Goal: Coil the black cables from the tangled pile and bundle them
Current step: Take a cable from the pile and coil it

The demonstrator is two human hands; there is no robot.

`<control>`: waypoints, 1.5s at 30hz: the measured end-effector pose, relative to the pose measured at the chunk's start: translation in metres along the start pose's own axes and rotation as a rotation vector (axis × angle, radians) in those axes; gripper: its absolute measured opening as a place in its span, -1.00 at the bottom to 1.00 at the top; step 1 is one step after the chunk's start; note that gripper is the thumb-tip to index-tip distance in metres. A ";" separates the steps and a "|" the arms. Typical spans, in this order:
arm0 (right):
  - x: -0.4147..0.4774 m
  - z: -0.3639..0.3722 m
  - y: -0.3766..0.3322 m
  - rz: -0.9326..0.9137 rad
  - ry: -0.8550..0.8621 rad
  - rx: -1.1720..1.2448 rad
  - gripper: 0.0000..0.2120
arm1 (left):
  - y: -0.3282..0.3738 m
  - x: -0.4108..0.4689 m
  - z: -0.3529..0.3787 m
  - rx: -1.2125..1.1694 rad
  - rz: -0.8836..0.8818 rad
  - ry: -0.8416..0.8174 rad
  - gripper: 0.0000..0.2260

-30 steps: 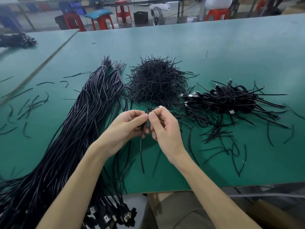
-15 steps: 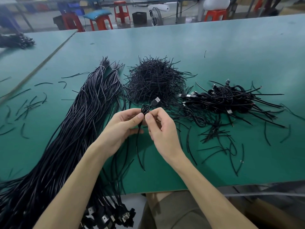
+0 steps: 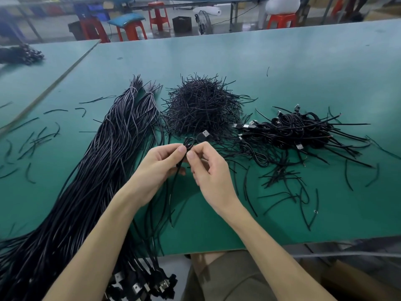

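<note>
My left hand (image 3: 159,162) and my right hand (image 3: 207,170) meet over the green table (image 3: 282,68), both pinching one black cable (image 3: 188,143) between thumb and fingers. A small loop of it stands above my fingertips, with its USB plug (image 3: 204,135) sticking up to the right. The cable's tail hangs down between my hands toward the table edge. A long sheaf of straight black cables (image 3: 91,174) lies to the left, its plugs over the near edge. Coiled cables (image 3: 299,129) are heaped on the right.
A mound of short black ties (image 3: 201,107) sits just behind my hands. Loose ties and cable scraps (image 3: 288,183) lie scattered right and far left. A second table (image 3: 26,83) adjoins on the left. Red stools (image 3: 132,29) stand beyond.
The cable's plug end has come up above my fingertips and a small loop has formed there; both hands shifted slightly up and left while keeping their pinch.
</note>
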State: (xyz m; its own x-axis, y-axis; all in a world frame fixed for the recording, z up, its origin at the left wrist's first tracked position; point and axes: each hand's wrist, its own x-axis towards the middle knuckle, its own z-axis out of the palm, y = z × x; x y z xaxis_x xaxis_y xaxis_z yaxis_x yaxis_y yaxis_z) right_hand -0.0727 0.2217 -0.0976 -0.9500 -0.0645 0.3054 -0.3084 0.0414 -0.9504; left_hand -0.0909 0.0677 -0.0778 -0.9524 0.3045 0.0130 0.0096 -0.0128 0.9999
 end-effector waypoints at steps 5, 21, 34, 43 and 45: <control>-0.002 0.002 0.001 -0.063 0.027 -0.093 -0.84 | -0.002 0.001 -0.002 -0.099 0.013 0.034 -0.77; -0.003 0.004 -0.001 -0.064 0.078 -0.204 -0.82 | 0.006 0.005 0.004 -0.082 0.003 0.139 -0.43; -0.009 0.007 -0.004 -0.271 0.237 -0.428 -0.92 | 0.008 -0.001 -0.002 -0.068 0.031 0.028 -0.86; -0.009 0.006 -0.004 -0.279 0.249 -0.365 -0.89 | -0.002 0.002 -0.003 -0.050 -0.051 -0.027 -0.73; -0.009 0.006 -0.005 -0.276 0.232 -0.353 -0.88 | -0.004 0.002 -0.006 -0.041 0.019 -0.038 -0.79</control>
State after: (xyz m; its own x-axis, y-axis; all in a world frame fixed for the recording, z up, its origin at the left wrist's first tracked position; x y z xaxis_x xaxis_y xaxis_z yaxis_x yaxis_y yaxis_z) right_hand -0.0622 0.2156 -0.0959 -0.8039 0.1013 0.5860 -0.5092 0.3918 -0.7663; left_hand -0.0944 0.0625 -0.0816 -0.9397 0.3402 0.0335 0.0147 -0.0575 0.9982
